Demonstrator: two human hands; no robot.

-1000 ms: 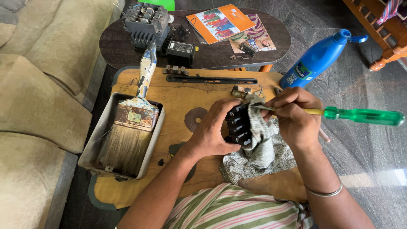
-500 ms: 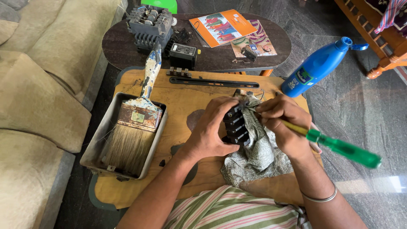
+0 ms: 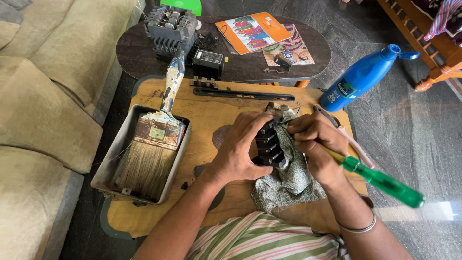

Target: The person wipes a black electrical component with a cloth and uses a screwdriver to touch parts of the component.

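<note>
We sat at a low wooden bench (image 3: pixel 211 115) set on a dark stone floor (image 3: pixel 414 139), with a tan sofa (image 3: pixel 48 96) along the left. Nearest us, a patterned cloth (image 3: pixel 288 180) lay on the bench under our hands. Our left hand (image 3: pixel 243 147) had its grip closed around a black ribbed part (image 3: pixel 268 144), held upright over the cloth just right of the bench's middle. Our right hand (image 3: pixel 315 149) pressed against the part's right side, its grip wrapped tight on a green-handled screwdriver (image 3: pixel 385 183) whose handle stuck out to the near right; its tip was hidden behind the fingers. To the left, a wide paintbrush (image 3: pixel 156 144) rested in a grey metal tray (image 3: pixel 108 163). Farther off, a long black bar (image 3: pixel 250 95) lay across the bench, and a blue bottle (image 3: pixel 358 79) stood tilted at the right. Beyond, a dark oval table (image 3: pixel 139 53) carried a grey electrical block (image 3: pixel 171 26), a small black box (image 3: pixel 208 62) and two colourful booklets (image 3: pixel 252 31).
</note>
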